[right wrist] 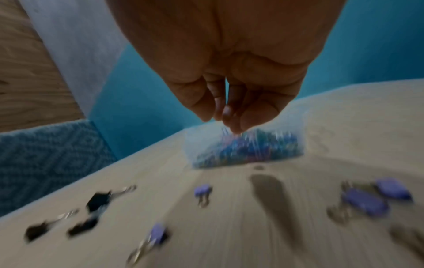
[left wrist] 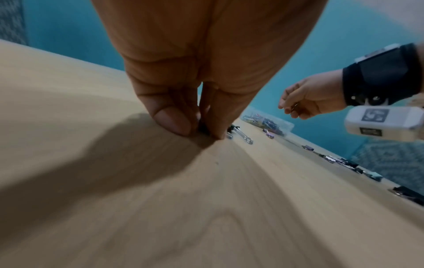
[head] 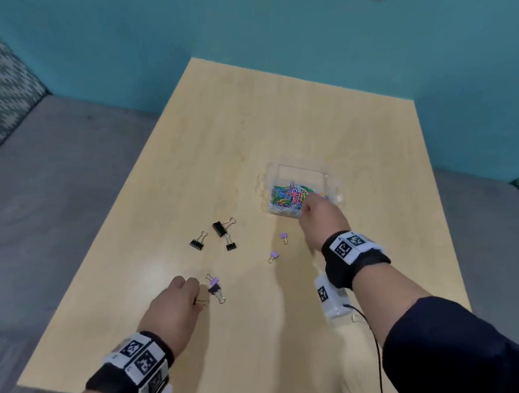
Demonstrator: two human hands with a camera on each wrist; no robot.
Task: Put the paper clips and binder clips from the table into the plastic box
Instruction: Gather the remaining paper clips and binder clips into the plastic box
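Observation:
A clear plastic box holding a heap of coloured paper clips stands right of the table's middle. My right hand hovers over its near right corner, fingers bunched and pointing down; blur hides whether they hold anything. My left hand is down on the table near the front left, thumb and finger pinching a small black binder clip. Just right of it lie a purple clip and a dark clip. Three black binder clips and two purple ones lie loose between the hands.
The light wooden table is ringed by a grey seat and a teal wall. A patterned cushion sits at the far left. A black cable hangs from the right wrist camera.

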